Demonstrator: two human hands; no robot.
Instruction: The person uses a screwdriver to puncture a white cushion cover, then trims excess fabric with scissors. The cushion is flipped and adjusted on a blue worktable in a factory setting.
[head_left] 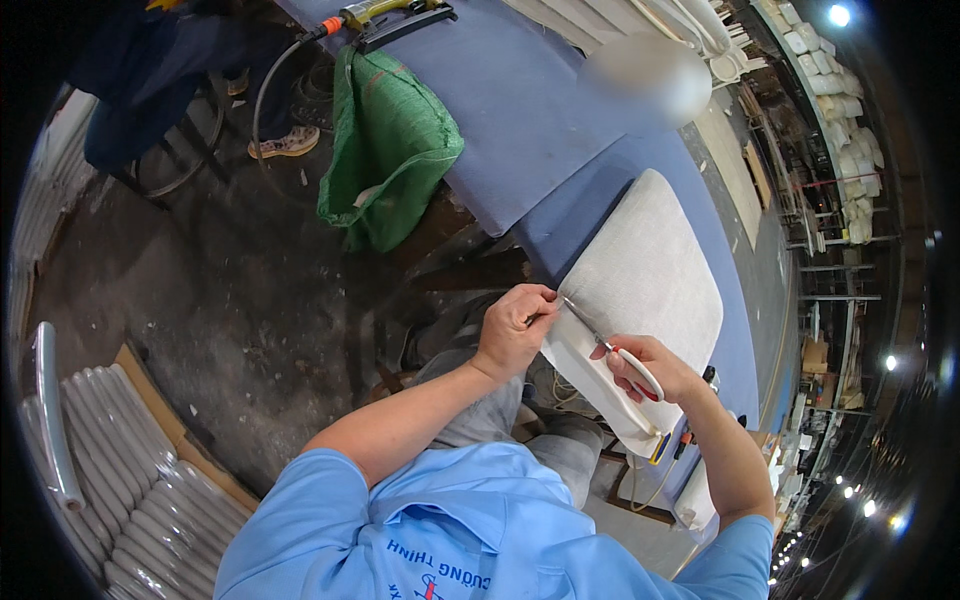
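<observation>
My right hand [648, 370] is wrapped round the handles of a pair of scissors [640, 372], white with red inner rings. The scissors' metal blades point up and left, toward the edge of a rounded panel covered in pale fabric [655, 255]. At that edge, close to the blade tips, my left hand [518, 328] is closed in a pinch on the fabric's border. A strip of the pale fabric [598, 385] hangs from the panel's near side, below the blades. I cannot tell whether the blades are open or closed on the fabric.
The panel lies on a blue-covered table [500, 110]. A staple gun [395, 20] with an orange-ended hose rests at its far end. A green sack [390, 150] hangs beside the table. Plastic-wrapped tubes [130, 470] are stacked at lower left. Another person's shoe [285, 143] shows at upper left.
</observation>
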